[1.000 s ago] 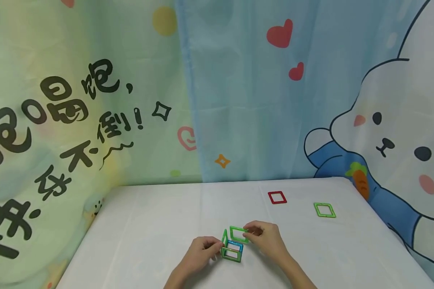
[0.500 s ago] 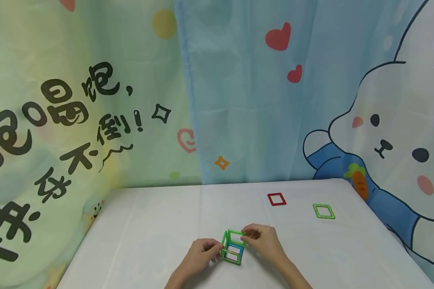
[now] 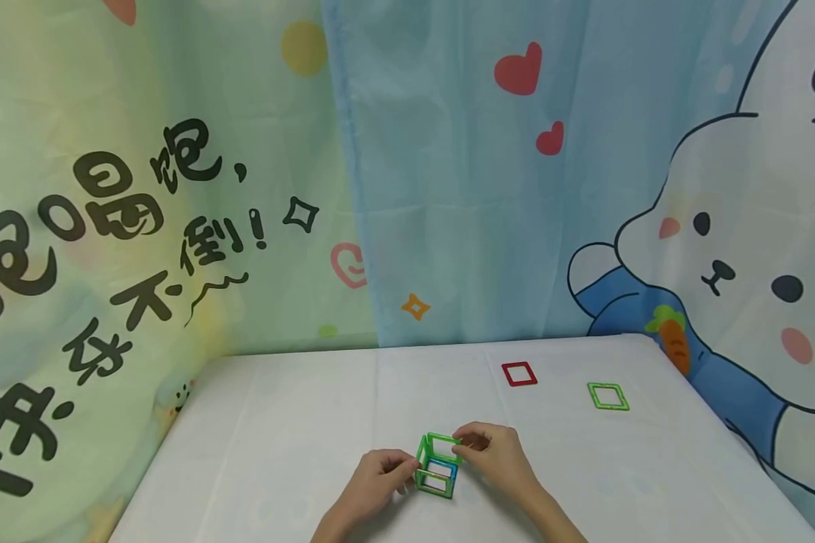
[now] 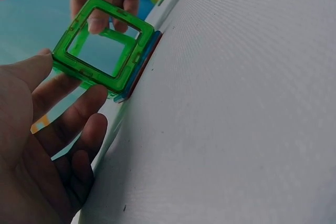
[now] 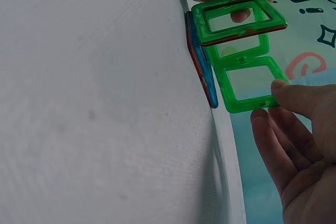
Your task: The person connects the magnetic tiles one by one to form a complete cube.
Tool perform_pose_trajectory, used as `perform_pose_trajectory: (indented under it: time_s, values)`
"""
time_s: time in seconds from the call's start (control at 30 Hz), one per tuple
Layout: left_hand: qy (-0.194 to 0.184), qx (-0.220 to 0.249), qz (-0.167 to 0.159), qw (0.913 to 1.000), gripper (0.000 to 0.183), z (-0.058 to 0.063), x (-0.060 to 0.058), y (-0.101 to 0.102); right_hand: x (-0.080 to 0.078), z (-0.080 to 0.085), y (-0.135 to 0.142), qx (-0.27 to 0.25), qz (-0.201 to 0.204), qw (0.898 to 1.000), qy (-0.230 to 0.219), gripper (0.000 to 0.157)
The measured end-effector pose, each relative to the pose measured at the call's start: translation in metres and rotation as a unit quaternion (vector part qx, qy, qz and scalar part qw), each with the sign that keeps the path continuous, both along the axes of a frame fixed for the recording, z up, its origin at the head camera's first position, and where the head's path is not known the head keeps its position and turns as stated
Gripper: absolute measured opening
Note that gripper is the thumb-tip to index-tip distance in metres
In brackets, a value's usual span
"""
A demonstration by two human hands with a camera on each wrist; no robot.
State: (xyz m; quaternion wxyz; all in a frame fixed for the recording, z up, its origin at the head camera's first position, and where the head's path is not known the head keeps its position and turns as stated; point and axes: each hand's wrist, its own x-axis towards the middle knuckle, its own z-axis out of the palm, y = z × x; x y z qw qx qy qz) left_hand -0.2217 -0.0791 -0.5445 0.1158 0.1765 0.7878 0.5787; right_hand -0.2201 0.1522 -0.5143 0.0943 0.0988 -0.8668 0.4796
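Observation:
Green magnetic tiles with square open frames stand as walls around a blue magnetic tile [image 5: 210, 88] lying on the table. My left hand [image 3: 379, 477] pinches the left edge of this tile structure between thumb and fingers. The front green tile [image 4: 93, 76] is upright in the left wrist view. My right hand [image 3: 497, 451] pinches the right edge of the back green tile [image 5: 253, 104] between thumb and fingertips. That tile touches or nearly touches the left wall. A reddish layer shows under the blue tile in both wrist views.
A red magnetic tile [image 3: 523, 384] lies flat farther back on the white-covered table [image 3: 278, 422]. Right of it lies another loose green magnetic tile [image 3: 609, 408]. A printed curtain [image 3: 448, 226] hangs behind the table's far edge.
My right hand has brought its green tile slightly left and down against the back of the structure. The left hand keeps its hold. Over the last half second almost nothing moves.

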Motion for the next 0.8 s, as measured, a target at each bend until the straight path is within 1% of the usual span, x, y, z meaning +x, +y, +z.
perform_pose_trajectory:
  time_s: [0.23,0.57,0.8]
  values:
    - [0.005,0.001,-0.004,1.0,0.026,-0.0013,-0.0009,0.0001,0.0002,-0.001,0.0006,-0.003,0.004,1.0,0.001,0.017]
    - [-0.008,-0.001,0.0,1.0,0.026,-0.0021,-0.0018,0.0003,-0.0002,-0.0023,0.002,0.003,0.006,1.0,-0.002,0.018]
    - [-0.006,-0.005,-0.003,1.0,0.026,-0.0029,-0.0021,-0.0002,0.0014,0.001,0.0022,0.001,0.007,1.0,-0.021,0.015]
